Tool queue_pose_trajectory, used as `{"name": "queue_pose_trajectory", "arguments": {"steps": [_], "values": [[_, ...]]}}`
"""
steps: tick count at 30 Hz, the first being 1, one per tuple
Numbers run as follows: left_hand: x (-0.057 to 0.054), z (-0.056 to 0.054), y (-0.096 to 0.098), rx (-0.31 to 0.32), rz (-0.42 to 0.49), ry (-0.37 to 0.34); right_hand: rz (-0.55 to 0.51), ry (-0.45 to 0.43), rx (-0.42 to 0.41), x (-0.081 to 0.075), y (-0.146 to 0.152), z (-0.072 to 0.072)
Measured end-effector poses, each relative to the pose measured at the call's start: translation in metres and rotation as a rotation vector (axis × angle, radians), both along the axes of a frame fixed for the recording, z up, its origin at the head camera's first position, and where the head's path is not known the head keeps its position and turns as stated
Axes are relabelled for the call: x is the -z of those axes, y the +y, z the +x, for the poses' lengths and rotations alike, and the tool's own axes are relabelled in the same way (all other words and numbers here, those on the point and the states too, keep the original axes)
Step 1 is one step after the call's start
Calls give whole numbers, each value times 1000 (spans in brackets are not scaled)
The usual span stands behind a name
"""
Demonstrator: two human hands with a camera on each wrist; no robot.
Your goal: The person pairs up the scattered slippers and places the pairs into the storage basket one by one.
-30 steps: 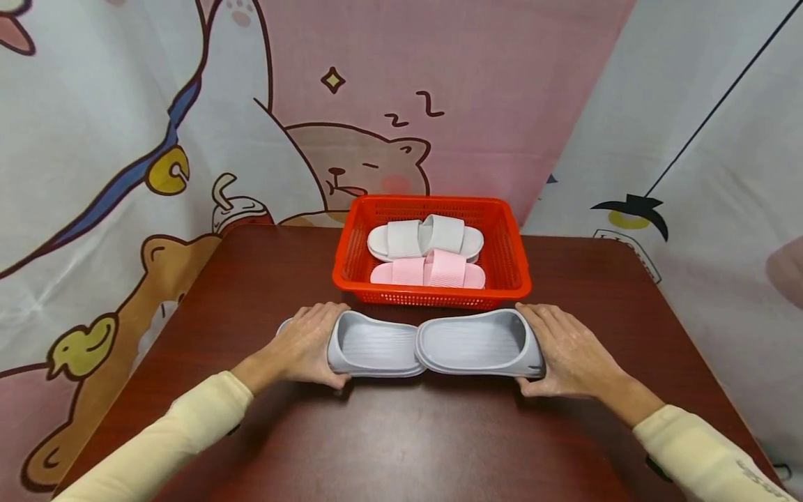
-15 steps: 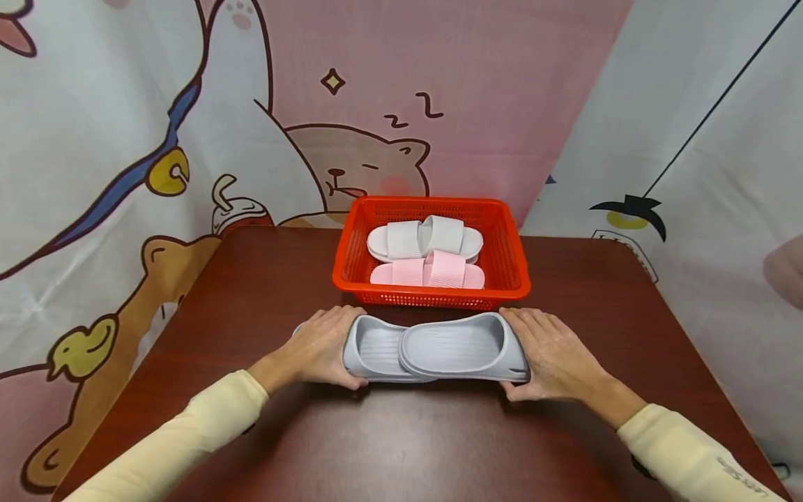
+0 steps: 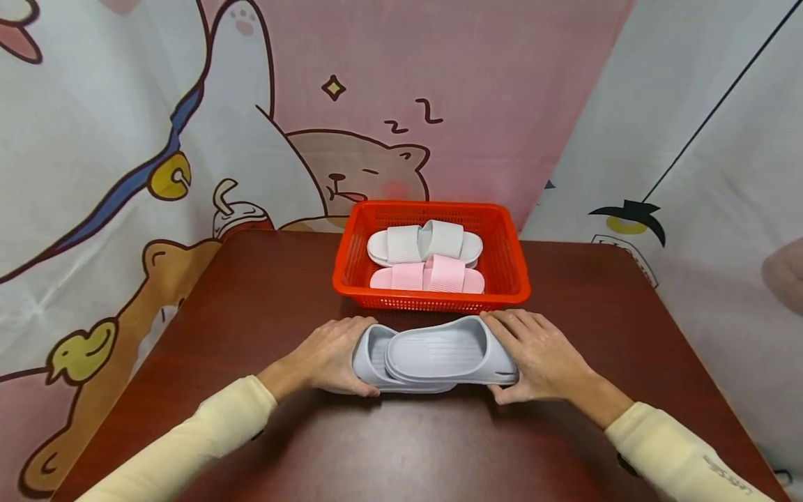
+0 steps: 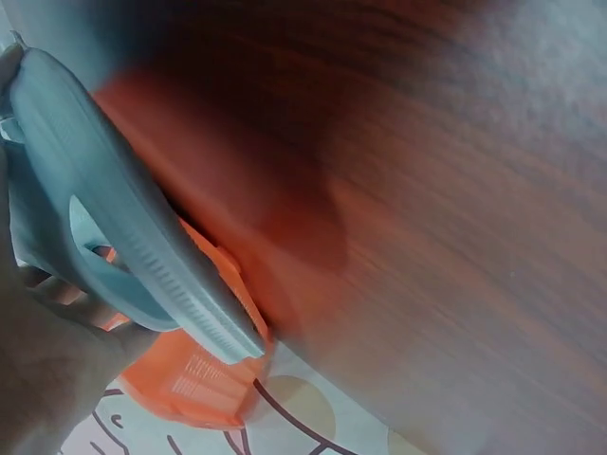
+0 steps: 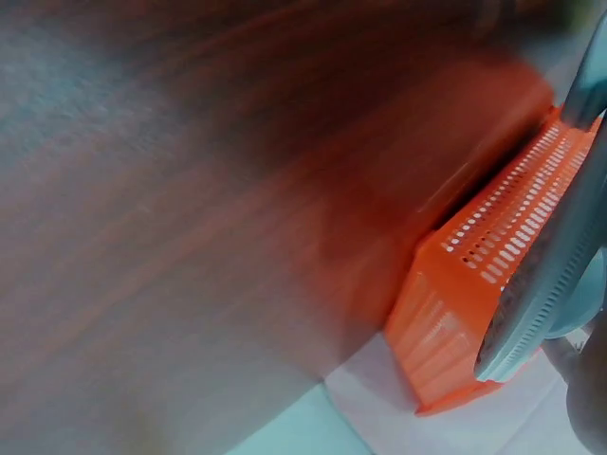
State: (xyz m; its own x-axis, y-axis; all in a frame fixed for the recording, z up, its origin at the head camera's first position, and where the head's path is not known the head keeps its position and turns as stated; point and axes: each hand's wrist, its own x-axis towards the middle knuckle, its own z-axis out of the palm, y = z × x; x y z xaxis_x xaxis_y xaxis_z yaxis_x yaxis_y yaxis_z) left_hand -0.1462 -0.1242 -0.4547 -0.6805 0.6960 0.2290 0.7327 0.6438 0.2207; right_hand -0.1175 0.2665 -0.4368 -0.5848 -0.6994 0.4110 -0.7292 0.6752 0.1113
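Two light grey closed-toe slippers are held end to end, heels toward each other, in front of the basket. My left hand point(image 3: 332, 357) grips the toe part of the left slipper point(image 3: 366, 359), thumb on the near side and fingers over the far side. My right hand point(image 3: 536, 359) holds the right slipper point(image 3: 439, 352) by its toe part in the same way. The right slipper's heel lies over the left one's heel and hides much of its insole. The left wrist view shows a slipper's sole edge point(image 4: 123, 180) raised off the table.
Behind the slippers stands a red plastic basket point(image 3: 433, 302) holding a pair of white slides point(image 3: 401, 244) and a pair of pink slides point(image 3: 408, 277). The brown table point(image 3: 408, 446) meets a cartoon-printed cloth point(image 3: 502, 104) at the back and sides.
My hands have come closer together. The left slipper moved right and the right slipper moved left, so their heels overlap much more. The basket and slides stay put.
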Motion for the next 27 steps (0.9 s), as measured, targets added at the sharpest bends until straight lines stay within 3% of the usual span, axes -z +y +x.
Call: {"name": "queue_pose_trajectory", "arguments": {"steps": [17, 27], "values": [[8, -1, 5, 17, 57, 41, 34, 9, -2, -7, -12, -3], [6, 8, 19, 58, 71, 47, 31, 18, -56, -9, -26, 2]]}}
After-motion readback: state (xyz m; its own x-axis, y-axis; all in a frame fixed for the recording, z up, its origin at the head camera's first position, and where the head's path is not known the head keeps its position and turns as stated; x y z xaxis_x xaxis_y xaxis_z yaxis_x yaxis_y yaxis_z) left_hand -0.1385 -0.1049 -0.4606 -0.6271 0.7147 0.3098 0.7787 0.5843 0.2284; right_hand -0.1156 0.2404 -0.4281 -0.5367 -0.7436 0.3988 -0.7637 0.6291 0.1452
